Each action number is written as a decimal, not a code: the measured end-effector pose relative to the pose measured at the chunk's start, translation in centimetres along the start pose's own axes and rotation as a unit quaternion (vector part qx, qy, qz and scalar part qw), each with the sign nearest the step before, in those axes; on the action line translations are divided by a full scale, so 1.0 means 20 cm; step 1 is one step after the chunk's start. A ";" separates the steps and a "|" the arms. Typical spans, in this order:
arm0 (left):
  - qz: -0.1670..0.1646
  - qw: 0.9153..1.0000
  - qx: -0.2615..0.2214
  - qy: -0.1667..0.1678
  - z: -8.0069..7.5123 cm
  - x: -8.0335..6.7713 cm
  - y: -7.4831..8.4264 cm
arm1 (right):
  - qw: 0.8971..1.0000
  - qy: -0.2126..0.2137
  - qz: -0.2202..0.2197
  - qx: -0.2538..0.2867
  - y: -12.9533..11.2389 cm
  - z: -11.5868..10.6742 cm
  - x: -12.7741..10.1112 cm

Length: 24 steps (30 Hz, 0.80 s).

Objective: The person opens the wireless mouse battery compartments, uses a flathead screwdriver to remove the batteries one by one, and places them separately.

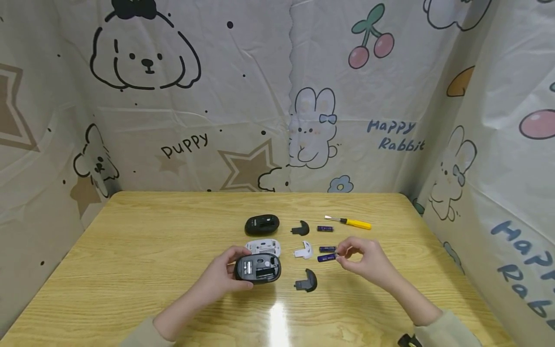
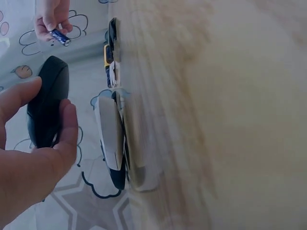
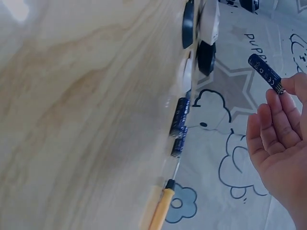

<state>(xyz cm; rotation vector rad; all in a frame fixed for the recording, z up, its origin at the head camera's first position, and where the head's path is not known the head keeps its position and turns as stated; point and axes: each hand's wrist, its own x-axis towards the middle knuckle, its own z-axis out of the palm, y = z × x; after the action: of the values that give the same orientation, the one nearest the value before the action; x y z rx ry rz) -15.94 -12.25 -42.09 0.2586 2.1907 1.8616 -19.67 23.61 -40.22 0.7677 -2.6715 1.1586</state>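
Both hands (image 1: 225, 272) (image 1: 362, 258) curled, gripping

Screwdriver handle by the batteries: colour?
Yellow; the screwdriver shows best in the head view.

A black mouse (image 1: 257, 268), underside up with its battery bay open, sits within the left fingers (image 1: 234, 255), while a dark blue battery (image 1: 326, 258) lies level, pinched at one end by the right fingers (image 1: 347, 251).

Glossy wood table (image 1: 143, 250); plastic mouse (image 1: 257, 268)
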 end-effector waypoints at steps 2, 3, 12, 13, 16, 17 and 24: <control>-0.005 1.000 0.008 0.000 0.00 0.00 -0.01 | 1.000 -0.007 0.002 0.002 0.02 0.00 -0.01; -0.009 1.000 0.011 0.000 0.00 0.00 -0.01 | 1.000 -0.010 0.004 0.001 0.03 0.00 -0.01; -0.031 0.996 0.088 -0.010 0.01 0.01 -0.03 | 0.997 -0.069 0.028 -0.005 0.11 0.00 -0.02; -0.033 0.994 0.099 -0.010 0.01 0.01 -0.03 | 0.997 -0.075 0.031 -0.006 0.12 0.00 -0.02; -0.036 0.991 0.129 -0.015 0.02 0.01 -0.04 | 0.994 -0.095 0.043 -0.011 0.14 0.00 -0.03; -0.035 0.989 0.141 -0.019 0.02 0.01 -0.04 | 0.993 -0.103 0.048 -0.014 0.15 0.00 -0.03; -0.031 0.981 0.184 -0.052 0.03 0.03 -0.05 | 0.991 -0.124 0.057 -0.012 0.19 0.01 -0.04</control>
<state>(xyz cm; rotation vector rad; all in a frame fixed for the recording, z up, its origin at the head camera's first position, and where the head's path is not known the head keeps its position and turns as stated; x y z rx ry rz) -16.30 -11.77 -43.22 0.3432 2.4257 1.3659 -20.85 26.01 -43.02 0.8148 -2.9623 1.1213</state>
